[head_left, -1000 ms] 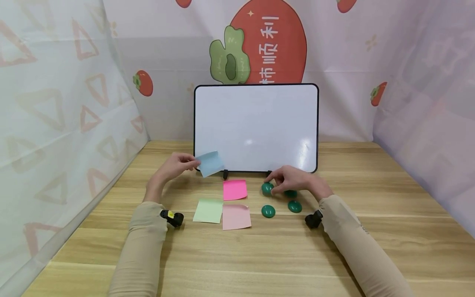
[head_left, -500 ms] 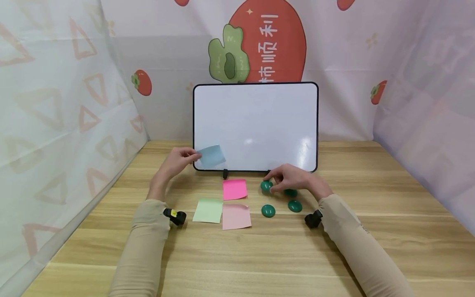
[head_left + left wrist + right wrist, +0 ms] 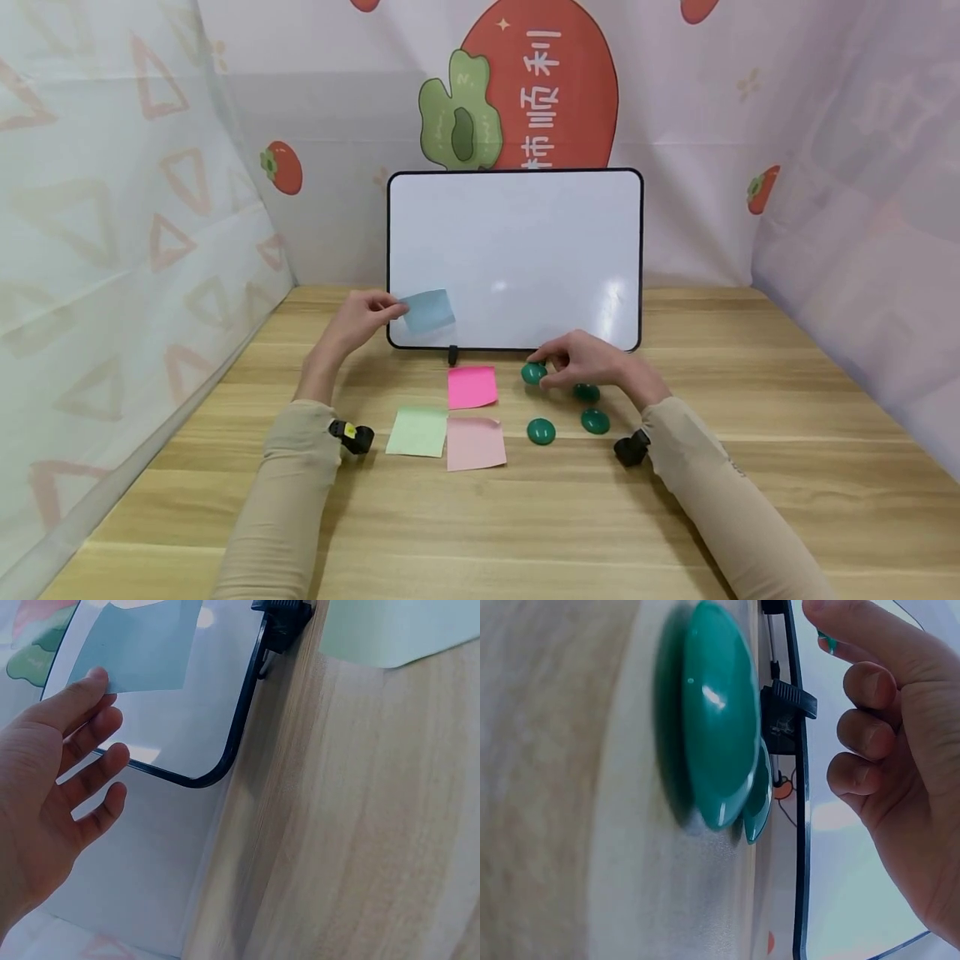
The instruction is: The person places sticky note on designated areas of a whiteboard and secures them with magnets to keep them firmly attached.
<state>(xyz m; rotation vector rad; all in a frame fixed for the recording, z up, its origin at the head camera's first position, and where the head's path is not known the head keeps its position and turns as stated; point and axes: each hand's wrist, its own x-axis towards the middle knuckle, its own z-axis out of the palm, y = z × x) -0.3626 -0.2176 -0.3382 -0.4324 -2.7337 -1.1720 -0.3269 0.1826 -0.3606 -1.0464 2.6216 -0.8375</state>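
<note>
Your two arms are covered to the wrist by long, close-fitting beige fabric sleeves, the left sleeve [image 3: 288,492] and the right sleeve [image 3: 720,500] alike in colour, with soft creases along them. Your bare left hand [image 3: 352,323] and bare right hand [image 3: 592,364] carry no rings or gloves. At the cuff of each sleeve sits a small black wrist-worn camera: the left wrist camera [image 3: 352,436], at 3 o'clock of its cuff, bears a small yellow mark, and the right wrist camera [image 3: 628,448], at 9 o'clock of its cuff, is plain black.
</note>
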